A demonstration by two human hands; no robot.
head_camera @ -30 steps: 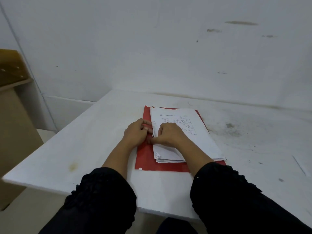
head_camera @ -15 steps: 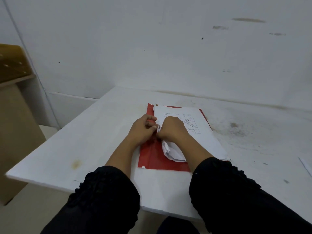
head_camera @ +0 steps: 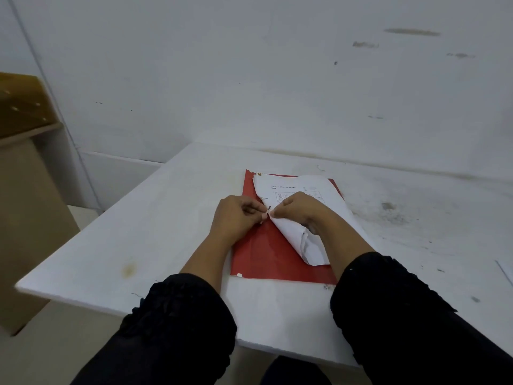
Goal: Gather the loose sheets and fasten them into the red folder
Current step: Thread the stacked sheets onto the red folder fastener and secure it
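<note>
Head view: the folder (head_camera: 266, 254) lies open and flat on the table (head_camera: 166, 232), with the sheets (head_camera: 311, 195) stacked on its right part. The lower left corner of the sheets is curled up and bunched toward the folder's near edge. Both hands meet at the left margin of the sheets, near the middle of the folder's spine side. The left hand (head_camera: 236, 215) has its fingers curled, pinching something small and dark there, probably a fastener prong. The right hand (head_camera: 297, 209) pinches the paper edge beside it. The step looks like threading the sheets onto the fastener. Next, the punched hole has to be lined up over the prong and the curled corner flattened.
</note>
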